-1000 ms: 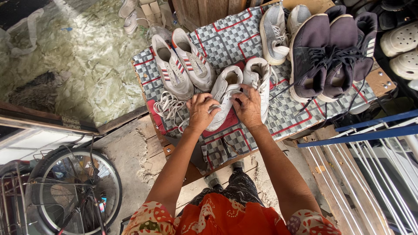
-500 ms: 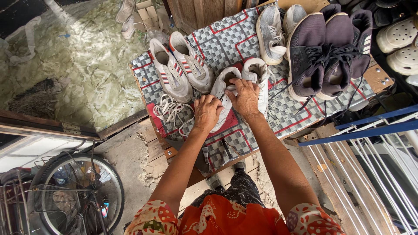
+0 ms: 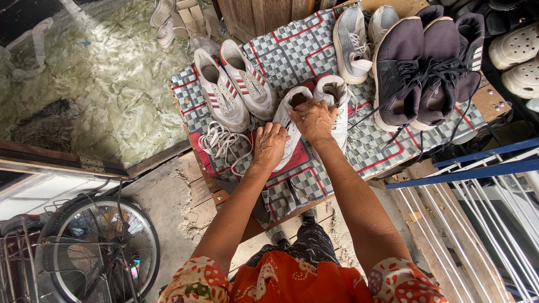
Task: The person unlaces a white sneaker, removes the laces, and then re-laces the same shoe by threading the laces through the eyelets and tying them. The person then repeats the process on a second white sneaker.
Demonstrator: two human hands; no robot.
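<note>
On the checked mat, both hands had inched up the near white sneaker, left hand pressing its toe, right hand pinching its tongue beside the second white sneaker, suggesting lacing work had begun.

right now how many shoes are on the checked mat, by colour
white lace-up sneakers under the left hand and right hand: 2
white sneakers with red and blue stripes: 2
grey knit sneakers: 2
dark purple high-top sneakers: 3
total on the checked mat: 9
</note>
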